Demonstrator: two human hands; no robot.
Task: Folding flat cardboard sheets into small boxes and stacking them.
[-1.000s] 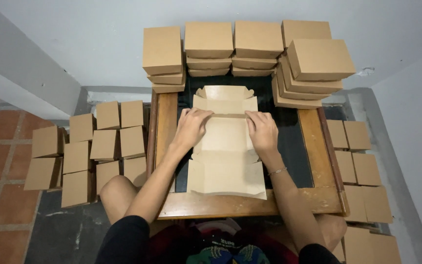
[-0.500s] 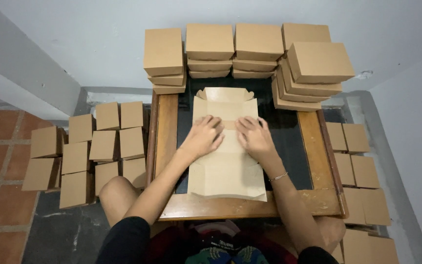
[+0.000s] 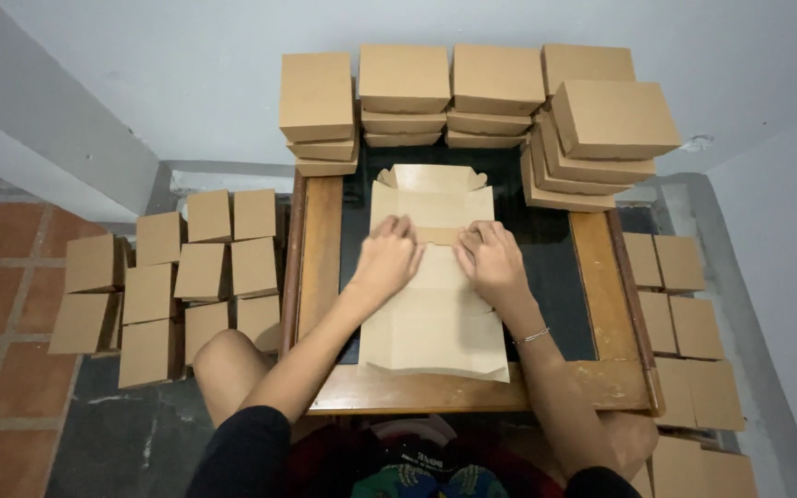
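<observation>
Pressing down on a flat brown cardboard blank point(image 3: 435, 304), both hands work at the middle of the counter point(image 3: 320, 249). The left hand point(image 3: 387, 258) and right hand point(image 3: 491, 260) lie side by side on the blank's upper half, palms down, fingers point(image 3: 405, 228) curled onto a narrow folded strip that crosses the blank; they press rather than grip, holding nothing closed. A thin bracelet point(image 3: 532, 336) circles the right wrist.

The blank runs from near the counter's far edge to its near edge, where its wider end slightly overhangs the wooden rim. Its far end has small rounded flaps.

Along the far edge stand stacks of finished boxes point(image 3: 405, 78), plain brown and rectangular, several rows across; the stack at the far right corner point(image 3: 606, 120) leans, with its top box skewed. No labels show on any of them.

On the floor to the left, smaller square brown pieces point(image 3: 200, 267) stand in loose rows beside the counter's left edge. More brown squares point(image 3: 680, 314) line the floor by the right edge, down toward the near right corner.

The counter has a wooden frame around a dark inset. Pale grey walls rise behind; the floor is grey, with red-brown tiles point(image 3: 2, 314) at far left.
</observation>
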